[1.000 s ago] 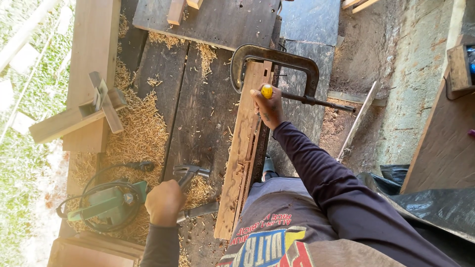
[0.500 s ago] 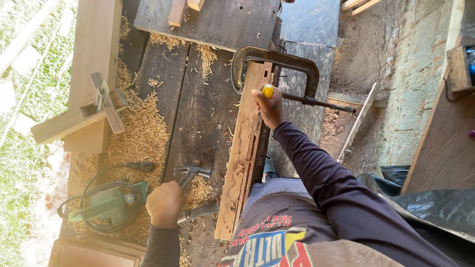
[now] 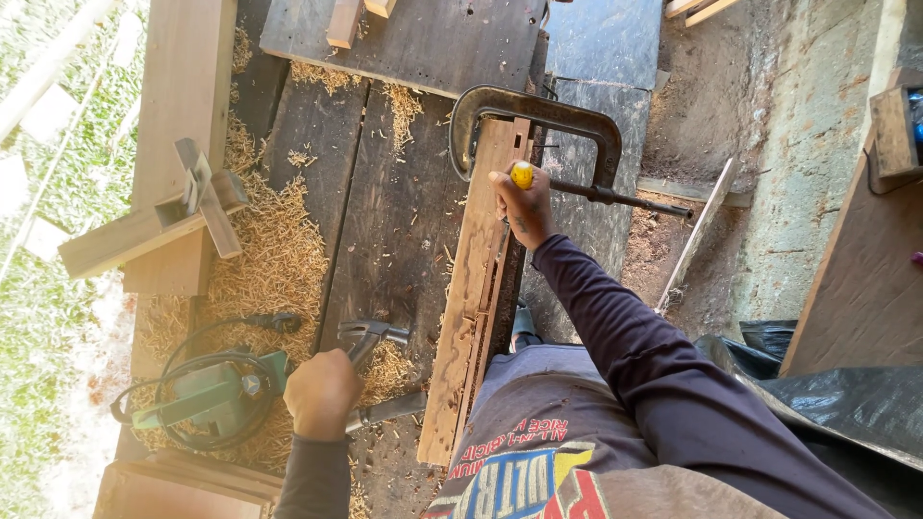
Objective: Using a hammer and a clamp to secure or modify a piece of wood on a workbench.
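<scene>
Nearby, green power tool [image 3: 207, 399] on shavings [image 3: 274, 250], C-clamp [image 3: 538, 125] gripping plank [image 3: 476, 288]

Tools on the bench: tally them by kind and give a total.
Claw hammer, in the left hand: 1
Yellow-handled chisel, in the right hand: 1
C-clamp on the wooden plank: 1
Green power tool with cord: 1
Total: 4

Long dark purple sleeve [image 3: 654, 365] on the right arm, creased at the elbow, cuff ending at the wrist toward 11 o'clock. Dark sleeve [image 3: 312, 481] on the left arm at 6 o'clock. Grey shirt [image 3: 548, 432] with bright multicoloured printed lettering.
</scene>
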